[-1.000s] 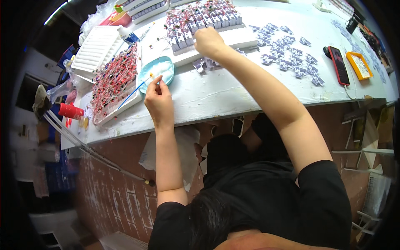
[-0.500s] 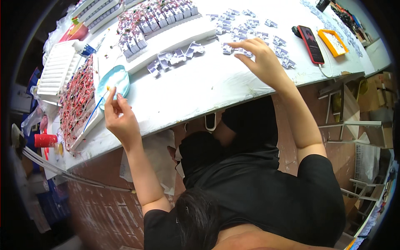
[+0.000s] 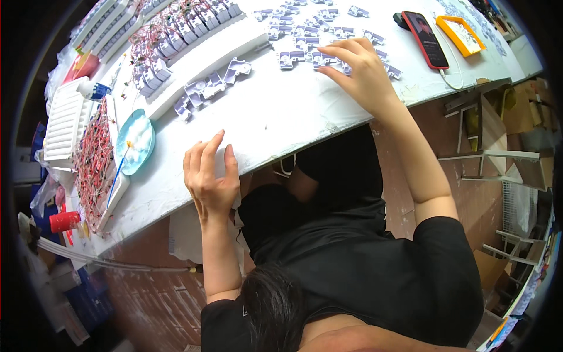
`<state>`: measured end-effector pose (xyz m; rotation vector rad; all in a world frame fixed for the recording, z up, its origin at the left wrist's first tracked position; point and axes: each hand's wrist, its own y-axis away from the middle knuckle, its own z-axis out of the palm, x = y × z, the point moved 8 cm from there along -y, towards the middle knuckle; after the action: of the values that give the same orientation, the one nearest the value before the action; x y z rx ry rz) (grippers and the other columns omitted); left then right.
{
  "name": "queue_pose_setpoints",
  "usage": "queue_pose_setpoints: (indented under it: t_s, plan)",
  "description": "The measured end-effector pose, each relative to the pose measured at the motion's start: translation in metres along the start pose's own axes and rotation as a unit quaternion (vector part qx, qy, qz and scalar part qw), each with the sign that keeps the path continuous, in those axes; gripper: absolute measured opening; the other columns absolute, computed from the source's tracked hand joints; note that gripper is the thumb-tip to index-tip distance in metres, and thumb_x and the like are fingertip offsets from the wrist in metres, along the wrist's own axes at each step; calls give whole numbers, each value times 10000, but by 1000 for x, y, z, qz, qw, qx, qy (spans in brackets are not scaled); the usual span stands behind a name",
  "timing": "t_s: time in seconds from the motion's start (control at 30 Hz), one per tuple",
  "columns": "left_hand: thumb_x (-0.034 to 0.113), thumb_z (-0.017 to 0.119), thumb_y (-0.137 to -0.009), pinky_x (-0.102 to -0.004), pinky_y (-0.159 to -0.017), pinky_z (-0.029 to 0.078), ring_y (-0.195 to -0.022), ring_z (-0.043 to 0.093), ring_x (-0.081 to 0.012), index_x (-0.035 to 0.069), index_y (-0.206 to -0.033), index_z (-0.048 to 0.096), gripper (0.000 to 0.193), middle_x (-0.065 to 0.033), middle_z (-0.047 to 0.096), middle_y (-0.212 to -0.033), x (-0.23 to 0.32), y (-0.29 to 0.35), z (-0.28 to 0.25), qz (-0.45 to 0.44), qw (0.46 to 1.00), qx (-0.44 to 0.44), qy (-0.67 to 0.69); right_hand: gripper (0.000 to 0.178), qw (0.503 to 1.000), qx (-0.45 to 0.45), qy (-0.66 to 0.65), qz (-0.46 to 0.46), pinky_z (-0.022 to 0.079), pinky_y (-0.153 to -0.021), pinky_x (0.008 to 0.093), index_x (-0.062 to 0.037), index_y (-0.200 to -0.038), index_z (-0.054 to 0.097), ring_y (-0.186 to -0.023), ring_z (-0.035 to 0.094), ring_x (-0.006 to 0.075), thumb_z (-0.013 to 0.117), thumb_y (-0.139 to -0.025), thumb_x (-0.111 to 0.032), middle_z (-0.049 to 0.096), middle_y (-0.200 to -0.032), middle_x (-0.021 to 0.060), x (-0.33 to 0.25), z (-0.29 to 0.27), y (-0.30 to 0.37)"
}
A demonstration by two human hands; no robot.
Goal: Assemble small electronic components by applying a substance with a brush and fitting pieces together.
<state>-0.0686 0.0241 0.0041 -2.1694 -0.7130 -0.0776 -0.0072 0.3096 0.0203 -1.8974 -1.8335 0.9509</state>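
Observation:
Over the edge of a scatter of small pale-purple plastic housings [image 3: 307,43], my right hand [image 3: 365,75] hovers with thumb and forefinger apart. One housing [image 3: 322,60] shows between those fingertips; contact is not clear. My left hand [image 3: 212,173] is near the table's front edge, fingers spread and nothing in them. To its left lies a light-blue dish [image 3: 150,154] of white, fluffy-looking material, with a thin blue stick [image 3: 117,178] resting on it. A short row of joined-up housings [image 3: 205,90] sits between my hands, farther back.
Red-and-white wire bundles [image 3: 92,167] fill a tray at the left, beside a white ribbed tray [image 3: 64,126]. Wired units stand in rows [image 3: 182,35] at the back left. A phone [image 3: 425,41] and an orange box [image 3: 460,36] lie at the right. White table [image 3: 281,123].
My left hand has moved right, away from the dish, and its fingers have spread. The blue stick now rests on the dish. My right hand stays by the housings; the view has shifted.

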Motion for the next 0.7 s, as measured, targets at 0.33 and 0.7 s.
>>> queue_pose_setpoints:
  t_s: [0.33, 0.7]
  plan:
    - [6, 716, -810, -468, -942, 512, -920, 662, -294, 55, -1105, 721, 299, -114, 702, -943, -2, 6, -5, 5, 1000, 21, 4, 365, 986, -149, -6, -79, 465, -990, 380, -54, -1193, 692, -1102, 562, 264, 734, -851, -173, 715, -1054, 95, -36, 58, -40]
    - [-6, 658, -896, -314, -802, 527, -865, 682, -202, 26, -1107, 700, 218, -113, 695, -938, -31, -34, -20, -118, 989, 28, 83, 472, 977, -81, -192, -42, 474, -933, 369, -109, -1219, 667, -1014, 562, 265, 788, -770, -190, 685, -1032, 65, -96, 41, 13]
